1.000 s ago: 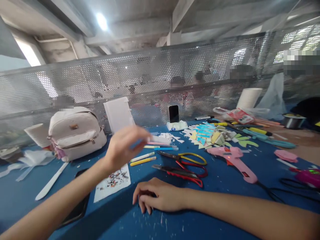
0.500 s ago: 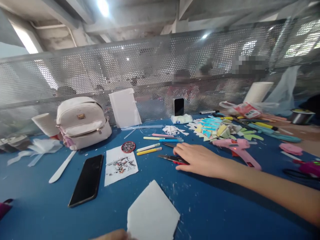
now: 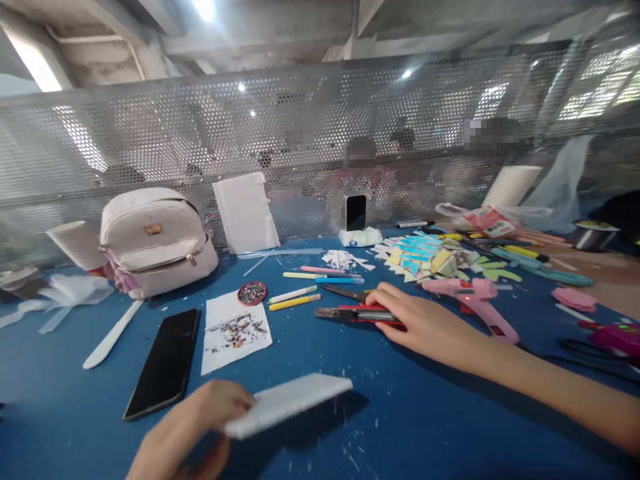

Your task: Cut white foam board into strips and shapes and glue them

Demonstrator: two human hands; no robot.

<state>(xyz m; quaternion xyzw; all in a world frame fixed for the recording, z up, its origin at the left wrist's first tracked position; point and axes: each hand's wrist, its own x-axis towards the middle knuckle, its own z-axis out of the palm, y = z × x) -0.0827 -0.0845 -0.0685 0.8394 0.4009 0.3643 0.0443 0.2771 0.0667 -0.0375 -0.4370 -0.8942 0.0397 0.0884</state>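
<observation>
My left hand [image 3: 200, 420] is closed on the near-left end of a thick white foam board piece [image 3: 295, 400], which is raised and tilted nearly edge-on above the blue table. My right hand [image 3: 405, 310] has its thumb and fingers around the rear end of a red and black utility knife [image 3: 357, 315], which points left. Just behind the knife lie scissors [image 3: 345, 291], their dark blades showing and their handles partly hidden by my right fingers. Several markers [image 3: 295, 302] lie to the left of the scissors.
A black phone [image 3: 165, 363] and a paper sheet with dark crumbs [image 3: 213, 357] lie left. A white backpack [image 3: 155, 250] stands behind them. On the right are a pink glue gun [image 3: 477, 300] with its cord and a pile of paper cuttings [image 3: 425, 257]. A perforated metal screen [image 3: 300, 133] borders the back.
My left hand has come further into view, lifting and tipping the board from face-up to nearly edge-on. My right hand has shifted slightly right, showing more of the utility knife.
</observation>
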